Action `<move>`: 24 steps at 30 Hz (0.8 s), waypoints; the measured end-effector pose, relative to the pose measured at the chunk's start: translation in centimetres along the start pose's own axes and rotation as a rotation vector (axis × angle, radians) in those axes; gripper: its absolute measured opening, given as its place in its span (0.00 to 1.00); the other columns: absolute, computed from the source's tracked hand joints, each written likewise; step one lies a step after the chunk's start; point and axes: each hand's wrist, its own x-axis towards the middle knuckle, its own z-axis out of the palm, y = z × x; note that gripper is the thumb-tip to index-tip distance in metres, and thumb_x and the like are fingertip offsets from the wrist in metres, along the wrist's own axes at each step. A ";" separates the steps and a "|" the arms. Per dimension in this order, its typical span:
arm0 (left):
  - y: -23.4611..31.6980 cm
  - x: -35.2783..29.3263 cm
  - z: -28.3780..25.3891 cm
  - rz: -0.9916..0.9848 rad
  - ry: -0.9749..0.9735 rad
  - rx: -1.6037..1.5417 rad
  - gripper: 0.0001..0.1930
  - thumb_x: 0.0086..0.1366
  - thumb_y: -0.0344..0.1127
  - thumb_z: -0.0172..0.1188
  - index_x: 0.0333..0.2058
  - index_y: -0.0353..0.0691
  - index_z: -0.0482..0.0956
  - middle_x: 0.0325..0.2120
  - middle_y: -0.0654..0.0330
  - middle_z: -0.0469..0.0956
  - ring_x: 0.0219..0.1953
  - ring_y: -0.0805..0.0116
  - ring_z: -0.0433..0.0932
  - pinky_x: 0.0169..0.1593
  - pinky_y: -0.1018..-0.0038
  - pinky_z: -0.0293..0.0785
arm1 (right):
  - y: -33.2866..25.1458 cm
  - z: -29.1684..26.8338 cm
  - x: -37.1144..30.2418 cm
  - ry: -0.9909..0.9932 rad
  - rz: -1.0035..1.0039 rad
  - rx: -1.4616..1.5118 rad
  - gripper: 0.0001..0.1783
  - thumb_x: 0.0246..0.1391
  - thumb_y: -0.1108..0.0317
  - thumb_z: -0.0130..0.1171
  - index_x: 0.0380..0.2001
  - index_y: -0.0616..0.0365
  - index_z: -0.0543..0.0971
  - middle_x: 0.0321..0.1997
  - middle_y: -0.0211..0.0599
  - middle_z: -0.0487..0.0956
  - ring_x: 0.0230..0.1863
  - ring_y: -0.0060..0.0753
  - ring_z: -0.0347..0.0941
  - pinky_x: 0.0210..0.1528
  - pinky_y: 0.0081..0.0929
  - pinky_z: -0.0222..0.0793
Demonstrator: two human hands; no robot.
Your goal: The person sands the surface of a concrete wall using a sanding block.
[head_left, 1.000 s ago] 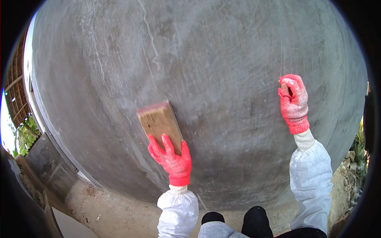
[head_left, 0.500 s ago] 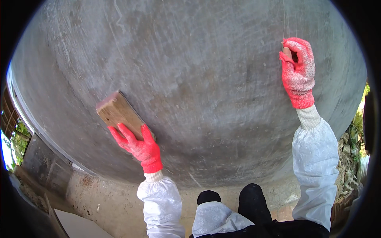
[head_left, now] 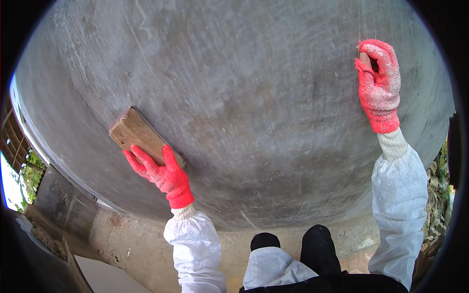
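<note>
A large grey rounded surface (head_left: 244,122), streaked and scuffed, fills most of the head view. My left hand (head_left: 163,176), in a red knit glove, rests on a wooden block (head_left: 139,129) at the lower left, its fingers and thumb over the block's near part. The block lies tilted against the surface. At the upper right, my right hand (head_left: 380,85), gloved in red with pale dust, curls in a pinch against the surface. Something small and tan shows between thumb and fingers, too hidden to name. A thin pale line runs upward from there.
Below the rounded surface runs a dusty tan floor (head_left: 205,244), with my dark shoes (head_left: 320,249) on it. A white panel (head_left: 105,276) lies at the lower left. Stones (head_left: 434,195) and greenery are at the right edge; a dark slab (head_left: 61,195) stands on the left.
My left hand and the wooden block have shifted slightly left and up. My right hand has moved a little right and up. The whole view has shifted slightly too.
</note>
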 end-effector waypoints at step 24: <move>-3.1 -22.9 -2.4 -0.149 -0.244 0.003 0.50 0.59 0.36 0.67 0.74 0.50 0.44 0.71 0.37 0.40 0.71 0.31 0.46 0.68 0.41 0.51 | 0.0 0.0 0.4 0.002 -0.034 -0.007 0.12 0.56 0.84 0.62 0.42 0.63 0.77 0.47 0.38 0.76 0.44 0.28 0.77 0.43 0.22 0.76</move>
